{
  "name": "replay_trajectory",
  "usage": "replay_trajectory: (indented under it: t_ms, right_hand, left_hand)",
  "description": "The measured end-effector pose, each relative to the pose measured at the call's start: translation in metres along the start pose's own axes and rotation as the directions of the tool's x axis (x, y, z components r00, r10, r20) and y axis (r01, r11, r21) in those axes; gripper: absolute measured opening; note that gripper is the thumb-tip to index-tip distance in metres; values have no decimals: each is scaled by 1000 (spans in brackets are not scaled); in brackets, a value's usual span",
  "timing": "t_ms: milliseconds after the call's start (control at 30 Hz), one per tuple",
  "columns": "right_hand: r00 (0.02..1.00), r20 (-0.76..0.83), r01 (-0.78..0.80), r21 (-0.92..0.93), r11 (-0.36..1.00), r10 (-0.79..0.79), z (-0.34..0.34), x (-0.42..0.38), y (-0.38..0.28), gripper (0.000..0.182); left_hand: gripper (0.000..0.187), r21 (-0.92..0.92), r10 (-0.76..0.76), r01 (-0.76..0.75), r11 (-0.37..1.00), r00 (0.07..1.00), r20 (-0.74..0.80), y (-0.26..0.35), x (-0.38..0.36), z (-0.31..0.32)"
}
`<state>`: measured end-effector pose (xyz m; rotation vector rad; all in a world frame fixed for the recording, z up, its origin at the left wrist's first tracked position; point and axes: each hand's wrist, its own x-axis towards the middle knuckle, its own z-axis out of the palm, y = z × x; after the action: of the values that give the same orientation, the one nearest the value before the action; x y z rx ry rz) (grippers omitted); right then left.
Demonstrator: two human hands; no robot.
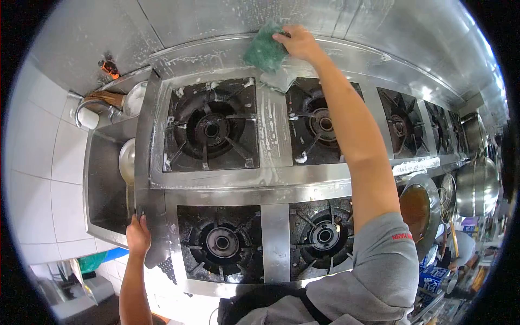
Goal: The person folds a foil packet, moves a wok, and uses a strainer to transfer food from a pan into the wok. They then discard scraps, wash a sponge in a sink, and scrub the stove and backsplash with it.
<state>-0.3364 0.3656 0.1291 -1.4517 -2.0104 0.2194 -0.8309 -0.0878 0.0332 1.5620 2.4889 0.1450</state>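
My right hand point(297, 42) is at the back of the stove, its fingers closed on a green scouring cloth point(265, 49) held against the metal back ledge. Below it lies a pale, clear plastic-like piece point(279, 79), touching the strip between two burners. White suds streak the steel strip point(273, 124) and the back-left burner point(212, 128). At the left, my left hand point(138, 234) is closed around the long handle of a ladle point(128, 161), whose round bowl hangs over the sink point(105, 189).
A faucet point(86, 108) and a white-filled bowl point(135, 99) stand behind the sink. Front burners point(222, 242) lie nearest my body. On the right are a wok with brown liquid point(416, 208), steel pots point(476, 186) and a person's sleeve point(465, 246).
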Motion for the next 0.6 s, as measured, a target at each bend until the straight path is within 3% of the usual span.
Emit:
replay_trajectory:
  t_ms: [67, 167, 233, 267, 333, 367, 433, 467, 500, 567, 600]
  right_hand:
    - [960, 266, -123, 135, 983, 84, -10, -6, -15, 49]
    - [981, 190, 1, 202, 979, -40, 31, -16, 4, 53]
    - [798, 600, -154, 119, 981, 53, 13, -35, -34, 54]
    - [797, 602, -152, 117, 981, 52, 25, -37, -32, 54]
    - [457, 869, -103, -159, 982, 189, 53, -43, -18, 58]
    - [457, 869, -100, -161, 982, 189, 51, -48, -19, 58]
    - [699, 711, 280, -364, 888, 71, 45, -64, -19, 53]
    - [778, 612, 316, -191, 929, -139, 42, -66, -11, 58]
    - [773, 618, 323, -188, 928, -144, 50, -61, 2, 58]
    - [976, 201, 143, -318, 937, -81, 81, -47, 36, 67]
    - [976, 203, 146, -320, 936, -83, 91, -51, 43, 67]
  left_hand:
    - [38, -11, 18, -18, 1000, 1000, -9, 5, -1, -3]
    - [38, -14, 44, -45, 999, 999, -28, 4, -1, -3]
    - [38, -9, 43, -43, 999, 998, -34, 3, 0, -3]
    - [38, -9, 59, -60, 998, 997, -40, 3, 0, -3]
    - [38, -12, 75, -76, 997, 996, -43, 5, -1, -4]
    - [37, -3, 59, -59, 998, 998, -28, 6, -1, -4]
    - [37, 6, 33, -33, 999, 999, -18, 6, 0, -6]
    - [36, 2, 54, -54, 999, 998, -32, 7, 0, -6]
    - [36, -3, 75, -75, 997, 996, -43, 7, -1, -6]
    - [35, 7, 60, -60, 998, 998, -25, 9, -1, -8]
    - [35, 23, 56, -56, 998, 998, -14, 10, 0, -9]
